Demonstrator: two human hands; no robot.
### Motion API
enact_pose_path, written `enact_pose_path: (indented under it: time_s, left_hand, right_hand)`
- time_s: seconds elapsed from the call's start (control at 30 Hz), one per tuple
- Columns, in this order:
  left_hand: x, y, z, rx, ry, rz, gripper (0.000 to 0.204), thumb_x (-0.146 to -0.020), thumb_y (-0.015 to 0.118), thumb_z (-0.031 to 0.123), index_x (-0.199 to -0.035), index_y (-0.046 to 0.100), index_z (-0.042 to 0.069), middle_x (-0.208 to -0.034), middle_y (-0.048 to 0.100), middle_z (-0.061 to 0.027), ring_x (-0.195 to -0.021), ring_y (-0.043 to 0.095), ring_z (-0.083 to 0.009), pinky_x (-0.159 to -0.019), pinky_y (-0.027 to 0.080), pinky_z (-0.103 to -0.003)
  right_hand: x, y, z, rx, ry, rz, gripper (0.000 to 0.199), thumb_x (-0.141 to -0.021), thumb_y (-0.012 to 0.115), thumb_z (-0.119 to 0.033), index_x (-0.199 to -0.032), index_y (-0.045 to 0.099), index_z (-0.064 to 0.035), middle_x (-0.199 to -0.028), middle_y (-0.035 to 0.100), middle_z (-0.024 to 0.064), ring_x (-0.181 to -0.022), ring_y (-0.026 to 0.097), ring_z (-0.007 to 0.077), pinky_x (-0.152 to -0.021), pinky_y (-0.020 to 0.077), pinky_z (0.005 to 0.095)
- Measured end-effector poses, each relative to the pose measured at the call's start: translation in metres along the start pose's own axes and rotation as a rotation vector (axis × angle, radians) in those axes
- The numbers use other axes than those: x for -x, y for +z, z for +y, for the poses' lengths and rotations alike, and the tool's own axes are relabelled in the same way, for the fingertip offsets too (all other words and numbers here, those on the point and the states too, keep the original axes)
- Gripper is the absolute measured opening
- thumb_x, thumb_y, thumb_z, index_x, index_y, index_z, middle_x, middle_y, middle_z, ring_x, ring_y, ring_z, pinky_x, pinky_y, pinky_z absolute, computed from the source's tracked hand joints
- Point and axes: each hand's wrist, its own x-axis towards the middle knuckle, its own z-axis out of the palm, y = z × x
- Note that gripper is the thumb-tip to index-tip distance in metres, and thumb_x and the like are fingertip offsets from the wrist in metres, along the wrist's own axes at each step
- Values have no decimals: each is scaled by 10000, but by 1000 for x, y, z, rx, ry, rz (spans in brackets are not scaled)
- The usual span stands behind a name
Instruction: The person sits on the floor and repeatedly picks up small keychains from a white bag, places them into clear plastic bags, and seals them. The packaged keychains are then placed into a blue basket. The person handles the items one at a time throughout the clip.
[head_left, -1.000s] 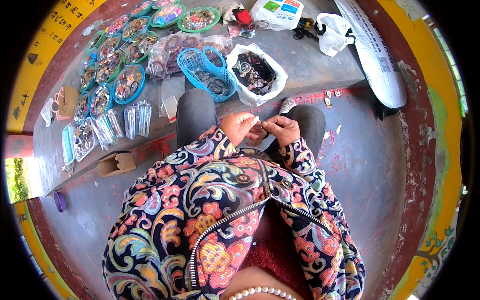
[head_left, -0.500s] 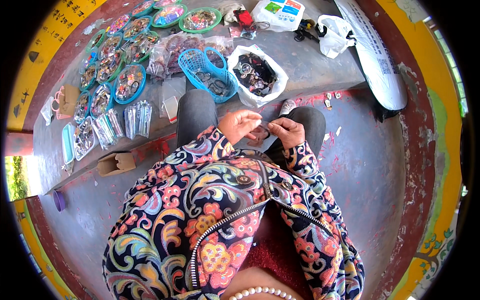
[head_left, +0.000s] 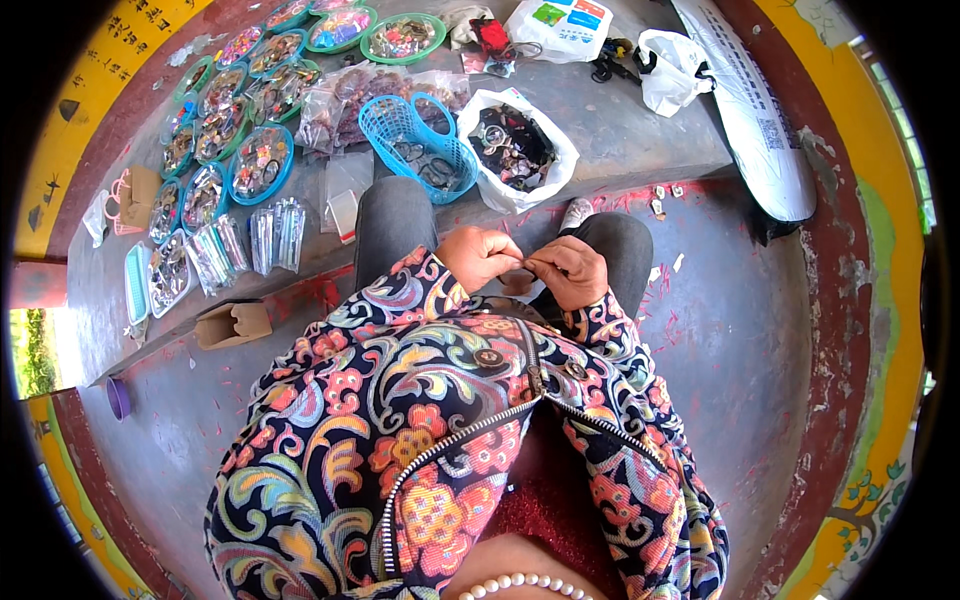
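Note:
My left hand [head_left: 478, 257] and my right hand [head_left: 570, 270] meet over my lap, fingertips pinched together and almost touching. Between them hangs a small clear plastic bag [head_left: 517, 284], its top edge gripped by both hands. Something brownish shows through the bag, too small and covered to name. Just beyond my hands, on the raised ledge, stand a blue plastic basket [head_left: 383, 125] with dark loops in it and a white plastic bag [head_left: 568, 160] full of dark hair ties and small trinkets.
Several round trays [head_left: 262, 165] of small colourful goods fill the ledge's left side. Filled clear bags [head_left: 350, 95] lie beside them, with packaged slim items [head_left: 277, 237] nearer. A cardboard box [head_left: 233, 325] and purple cup [head_left: 119, 400] sit lower left; a white-wrapped board [head_left: 750, 120] leans right.
My hands have come together. The left fingers, spread before, now pinch the bag's edge against the right fingertips, and less of the bag shows.

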Motion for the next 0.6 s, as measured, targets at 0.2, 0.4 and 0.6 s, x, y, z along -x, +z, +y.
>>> enact_pose_path:
  time_s: [0.2,0.4,0.6]
  left_hand:
    - [1,-7,9,48,-94,-55,127,-745,605,127,-814,634,24,-726,635,-79,-655,594,-116,-594,447,-243]
    - [-2,-17,-2,170,-181,-10,124,-754,611,132,-782,636,14,-687,629,-42,-580,547,-62,-504,419,-212]
    - [-3,-16,0,558,-238,-23,182,-782,604,218,-819,634,42,-689,621,-11,-547,501,-34,-426,354,-191]
  right_hand:
    - [4,0,1,-111,129,-21,48,-689,651,-11,-714,610,-13,-655,559,59,-578,528,137,-509,410,243]
    - [11,-2,8,-350,371,12,45,-733,632,-26,-728,606,10,-642,560,18,-595,506,91,-543,394,210]
    - [11,-1,13,-661,672,89,81,-765,617,-76,-742,614,2,-649,561,10,-584,488,88,-552,383,202]
